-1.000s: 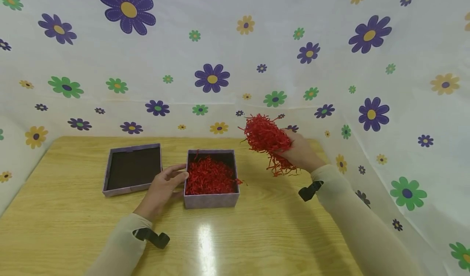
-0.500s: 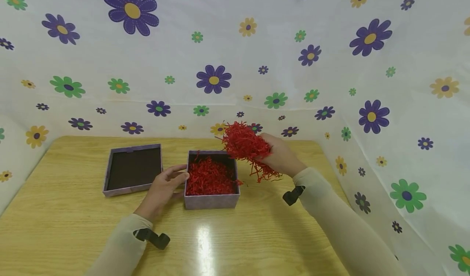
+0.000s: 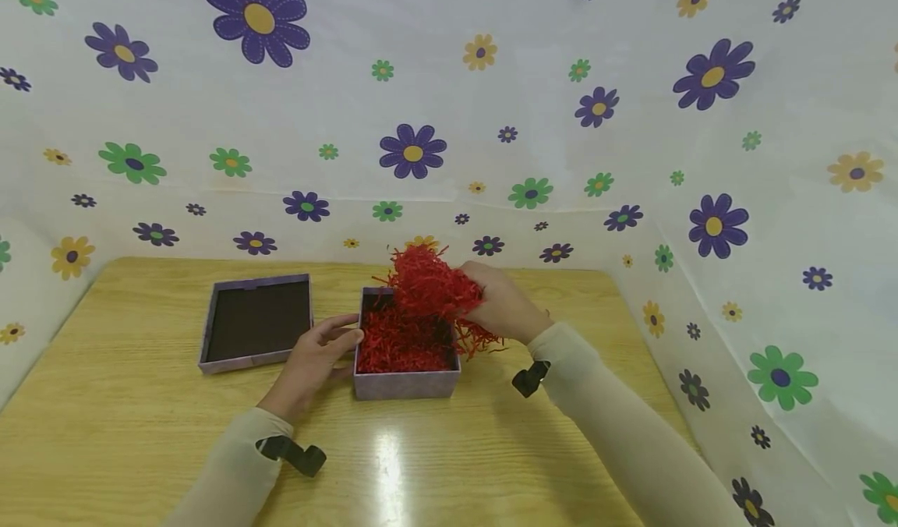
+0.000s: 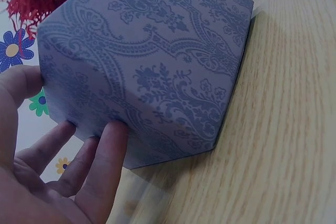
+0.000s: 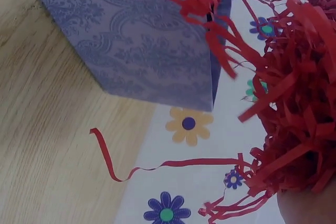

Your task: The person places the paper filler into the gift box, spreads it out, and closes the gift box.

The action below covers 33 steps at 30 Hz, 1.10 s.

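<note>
A lidless box with a purple-grey patterned outside and black inside stands on the table, partly filled with red shredded paper. At its left side my left hand holds it, thumb at the rim and fingertips against the outer wall. My right hand grips a big clump of red shredded paper above the box's back right part. In the right wrist view the clump hides most of that hand, and loose strands hang from it.
The box lid lies left of the box, dark inside facing up. Wooden tabletop stretches in front. A white flower-printed cloth rises behind the table and along its sides.
My right hand has moved left with its clump of shredded paper, from beside the box to over it. The left hand and the box stay in place.
</note>
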Available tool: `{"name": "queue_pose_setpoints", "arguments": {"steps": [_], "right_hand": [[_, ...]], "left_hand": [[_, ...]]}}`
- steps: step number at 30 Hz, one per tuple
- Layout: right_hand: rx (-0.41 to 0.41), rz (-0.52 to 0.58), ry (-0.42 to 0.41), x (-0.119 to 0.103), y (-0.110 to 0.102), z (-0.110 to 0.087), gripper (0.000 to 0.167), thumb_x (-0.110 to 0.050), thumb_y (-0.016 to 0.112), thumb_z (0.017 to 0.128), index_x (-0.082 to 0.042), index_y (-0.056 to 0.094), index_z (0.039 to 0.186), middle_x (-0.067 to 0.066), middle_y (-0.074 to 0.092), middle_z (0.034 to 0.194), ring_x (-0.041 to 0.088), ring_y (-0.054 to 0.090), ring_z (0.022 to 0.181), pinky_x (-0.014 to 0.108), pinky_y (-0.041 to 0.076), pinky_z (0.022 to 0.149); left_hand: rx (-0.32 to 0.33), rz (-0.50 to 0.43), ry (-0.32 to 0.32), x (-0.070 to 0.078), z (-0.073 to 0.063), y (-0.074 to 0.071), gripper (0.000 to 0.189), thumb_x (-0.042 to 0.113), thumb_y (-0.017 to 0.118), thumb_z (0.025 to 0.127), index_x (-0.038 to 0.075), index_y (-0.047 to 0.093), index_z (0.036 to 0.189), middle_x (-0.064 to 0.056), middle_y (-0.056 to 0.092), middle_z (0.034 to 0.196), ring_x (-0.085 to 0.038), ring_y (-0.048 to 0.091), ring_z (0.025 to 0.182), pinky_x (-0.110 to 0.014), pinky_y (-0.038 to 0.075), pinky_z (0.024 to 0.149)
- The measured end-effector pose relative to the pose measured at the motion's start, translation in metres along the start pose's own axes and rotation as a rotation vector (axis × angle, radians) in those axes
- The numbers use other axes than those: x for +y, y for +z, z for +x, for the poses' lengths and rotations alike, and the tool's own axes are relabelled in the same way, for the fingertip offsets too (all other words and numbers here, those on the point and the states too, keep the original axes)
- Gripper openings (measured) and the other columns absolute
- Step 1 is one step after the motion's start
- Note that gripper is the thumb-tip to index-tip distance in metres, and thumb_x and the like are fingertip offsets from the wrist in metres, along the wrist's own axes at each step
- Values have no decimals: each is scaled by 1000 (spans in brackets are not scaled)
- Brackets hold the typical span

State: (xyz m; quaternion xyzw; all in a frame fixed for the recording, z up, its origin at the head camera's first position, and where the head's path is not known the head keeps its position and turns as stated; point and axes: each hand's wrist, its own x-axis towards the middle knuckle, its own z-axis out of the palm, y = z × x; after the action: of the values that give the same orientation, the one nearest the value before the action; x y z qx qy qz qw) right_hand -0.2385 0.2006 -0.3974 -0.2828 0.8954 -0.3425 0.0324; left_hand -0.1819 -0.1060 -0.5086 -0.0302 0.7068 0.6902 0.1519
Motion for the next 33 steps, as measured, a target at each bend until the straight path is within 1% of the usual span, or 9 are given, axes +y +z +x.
{"name": "queue_pose_setpoints", "arguments": {"steps": [4, 9, 13, 18, 25, 29, 33], "right_hand": [[-45, -28, 3, -4, 9, 4, 27, -24, 82, 91, -15, 72, 115, -3, 70, 108, 17, 66, 104, 43, 55, 97], [-98, -45, 56, -11, 16, 6, 43, -27, 83, 90, -15, 68, 128, -4, 71, 118, 17, 65, 114, 42, 52, 103], [-121, -83, 57, -18, 21, 8, 47, -28, 83, 90, -15, 65, 132, -4, 71, 121, 17, 66, 116, 40, 52, 104], [-144, -147, 56, -22, 29, 10, 44, -33, 81, 92, -18, 65, 131, -6, 71, 119, 15, 67, 113, 38, 52, 102], [-184, -216, 78, -22, 41, 13, 42, -37, 80, 92, -20, 67, 128, -7, 72, 117, 14, 68, 109, 36, 53, 99], [-216, -232, 92, -22, 46, 15, 41, -39, 79, 92, -20, 67, 126, -6, 72, 118, 15, 68, 111, 38, 53, 100], [-226, -287, 92, -23, 52, 15, 38, -42, 78, 92, -19, 68, 122, -5, 72, 115, 16, 68, 108, 38, 55, 98]], "left_hand": [[-4, -8, -3, 1, -1, 1, 60, 42, 65, 103, 15, 48, 154, -16, 53, 146, -35, 52, 135, -50, 56, 99], [-4, -12, -5, 1, -1, 1, 59, 40, 65, 103, 15, 48, 154, -16, 53, 146, -35, 52, 136, -50, 56, 98], [-1, -14, -6, 0, 0, 1, 59, 39, 65, 103, 15, 48, 154, -17, 53, 145, -36, 51, 136, -51, 56, 99], [-2, -19, -3, 0, 1, 1, 58, 39, 65, 103, 15, 49, 154, -17, 53, 144, -36, 51, 136, -51, 56, 99], [4, -17, -12, -2, 2, 0, 59, 43, 68, 101, 18, 52, 151, -16, 55, 144, -36, 52, 135, -50, 56, 98], [5, -19, -13, -1, 2, 1, 58, 42, 67, 101, 16, 51, 151, -16, 54, 145, -36, 52, 136, -50, 56, 99], [3, -32, -13, 0, 1, 2, 58, 39, 67, 102, 14, 50, 152, -17, 53, 144, -35, 53, 135, -49, 57, 98]]}}
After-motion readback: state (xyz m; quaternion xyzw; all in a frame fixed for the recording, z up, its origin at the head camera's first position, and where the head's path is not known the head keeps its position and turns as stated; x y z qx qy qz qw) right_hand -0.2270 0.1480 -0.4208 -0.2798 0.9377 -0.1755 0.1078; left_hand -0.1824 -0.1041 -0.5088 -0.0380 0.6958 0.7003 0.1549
